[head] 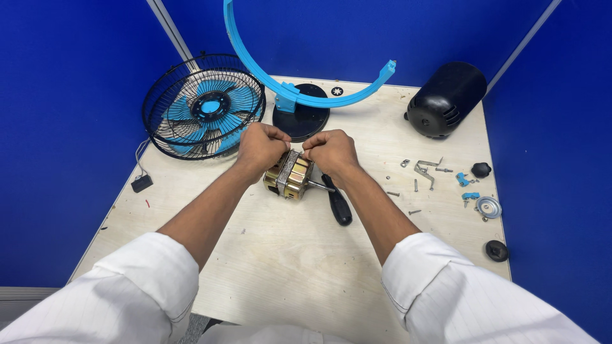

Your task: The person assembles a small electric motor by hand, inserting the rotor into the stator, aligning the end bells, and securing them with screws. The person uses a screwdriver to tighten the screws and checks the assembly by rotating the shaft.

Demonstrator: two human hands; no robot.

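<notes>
A small gold and silver fan motor (pixel 290 177) with a thin shaft sits on the pale wooden table (pixel 287 255). My left hand (pixel 258 146) and my right hand (pixel 331 151) are both closed over the motor's top, fingertips pinched together above it. What the fingertips pinch is hidden. A black-handled screwdriver (pixel 338 200) lies on the table just under my right wrist, beside the motor.
A black wire fan cage with blue blades (pixel 203 107) lies at the back left. A blue curved bracket on a black round base (pixel 301 114) stands behind the motor. A black motor housing (pixel 446 99) is at the back right. Screws, a metal bracket and knobs (pixel 446 175) are scattered right.
</notes>
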